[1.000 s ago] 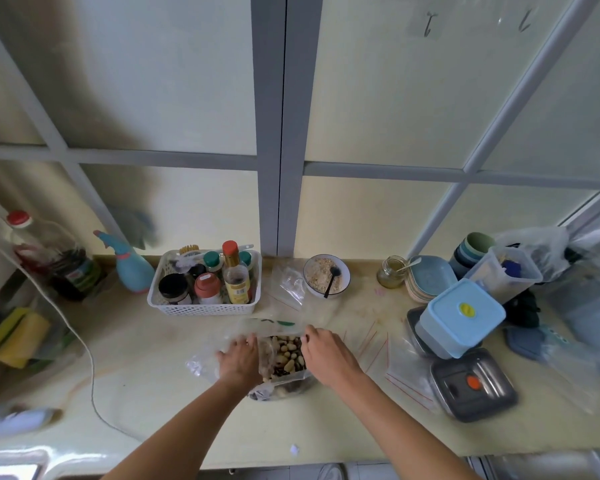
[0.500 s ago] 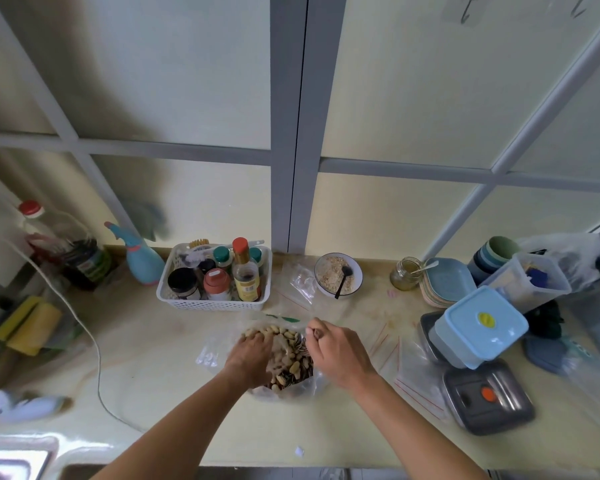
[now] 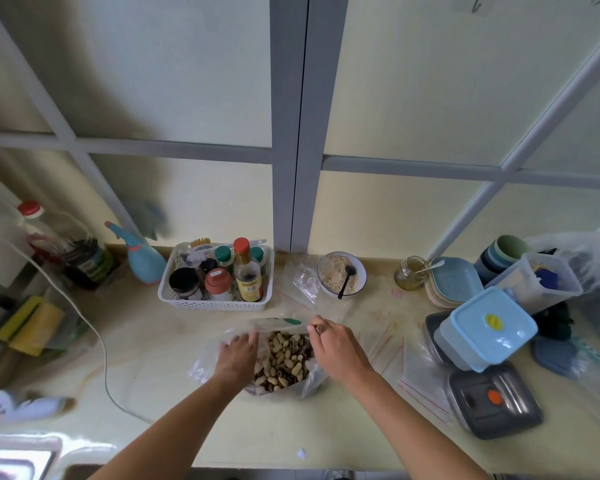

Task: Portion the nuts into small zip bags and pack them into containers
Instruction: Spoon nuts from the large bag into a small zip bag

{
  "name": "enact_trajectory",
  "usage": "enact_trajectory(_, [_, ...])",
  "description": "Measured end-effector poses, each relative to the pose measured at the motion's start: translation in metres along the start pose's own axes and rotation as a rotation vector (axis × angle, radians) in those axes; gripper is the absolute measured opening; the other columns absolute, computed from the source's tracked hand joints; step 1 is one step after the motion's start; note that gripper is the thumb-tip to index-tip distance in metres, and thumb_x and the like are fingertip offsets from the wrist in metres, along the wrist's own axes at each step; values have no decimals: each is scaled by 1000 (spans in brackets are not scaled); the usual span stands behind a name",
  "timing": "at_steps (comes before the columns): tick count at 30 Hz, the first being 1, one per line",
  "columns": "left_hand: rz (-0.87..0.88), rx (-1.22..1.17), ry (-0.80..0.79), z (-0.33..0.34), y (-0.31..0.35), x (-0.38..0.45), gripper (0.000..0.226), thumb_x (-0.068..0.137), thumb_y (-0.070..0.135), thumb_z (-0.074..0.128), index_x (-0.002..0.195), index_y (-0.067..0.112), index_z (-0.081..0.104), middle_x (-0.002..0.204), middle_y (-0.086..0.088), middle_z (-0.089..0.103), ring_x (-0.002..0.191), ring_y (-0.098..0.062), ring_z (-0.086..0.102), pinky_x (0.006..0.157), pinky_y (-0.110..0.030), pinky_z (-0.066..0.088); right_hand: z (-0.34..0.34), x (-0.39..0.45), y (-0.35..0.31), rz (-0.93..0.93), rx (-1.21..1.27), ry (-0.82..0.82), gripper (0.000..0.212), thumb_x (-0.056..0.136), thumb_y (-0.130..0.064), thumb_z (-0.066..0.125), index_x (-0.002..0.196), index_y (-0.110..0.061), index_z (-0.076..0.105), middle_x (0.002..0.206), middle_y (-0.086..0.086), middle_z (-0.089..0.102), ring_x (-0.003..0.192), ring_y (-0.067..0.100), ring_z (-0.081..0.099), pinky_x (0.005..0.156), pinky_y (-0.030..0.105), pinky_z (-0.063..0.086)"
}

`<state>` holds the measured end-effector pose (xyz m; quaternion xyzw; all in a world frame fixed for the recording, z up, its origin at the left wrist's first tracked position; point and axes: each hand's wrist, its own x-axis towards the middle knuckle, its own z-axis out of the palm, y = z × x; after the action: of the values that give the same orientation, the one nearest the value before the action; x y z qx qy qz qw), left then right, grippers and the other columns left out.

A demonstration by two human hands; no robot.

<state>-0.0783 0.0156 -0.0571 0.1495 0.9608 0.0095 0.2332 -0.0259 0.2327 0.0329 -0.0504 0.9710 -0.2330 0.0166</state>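
A large clear plastic bag (image 3: 305, 384) full of peanuts (image 3: 284, 358) lies open on the counter in front of me. My left hand (image 3: 238, 355) holds the bag's left rim, fingers curled over the plastic. My right hand (image 3: 336, 348) grips the right rim and pinches something small and brown between its fingertips. Small zip bags (image 3: 388, 344) with red seal lines lie flat to the right. A light blue lidded container (image 3: 485, 327) sits tilted on a grey one, and a grey lidded container (image 3: 492, 400) with an orange valve lies nearer.
A white basket (image 3: 215, 303) of bottles and jars stands behind the bag. A bowl of oats (image 3: 342, 273) with a black spoon, a glass jar (image 3: 409, 277), stacked plates (image 3: 454, 284) and cups fill the back right. A white cable (image 3: 101, 344) crosses the left counter.
Both hands have drawn the bag's mouth wider apart, and more peanuts show. The camera has tilted and shifted slightly.
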Motion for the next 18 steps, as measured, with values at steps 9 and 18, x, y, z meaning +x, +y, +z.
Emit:
enact_trajectory(9, [158,3,-18,7,5,6,115,82,1,72,160,15,-10,163,-15,13,144,-33,31,109,-39,45,5,10,6,32,171,-29,30,108,-28,36,98,-11,59,82,5,63,71,20,59,63,27,38])
enact_trajectory(18, [-66,-89,-37,-6,3,4,86,86,19,69,151,18,12,127,-10,52,110,-27,60,91,-39,53,16,3,8,-39,189,44,35,105,-34,33,91,-11,55,76,6,59,67,22,53,62,33,40])
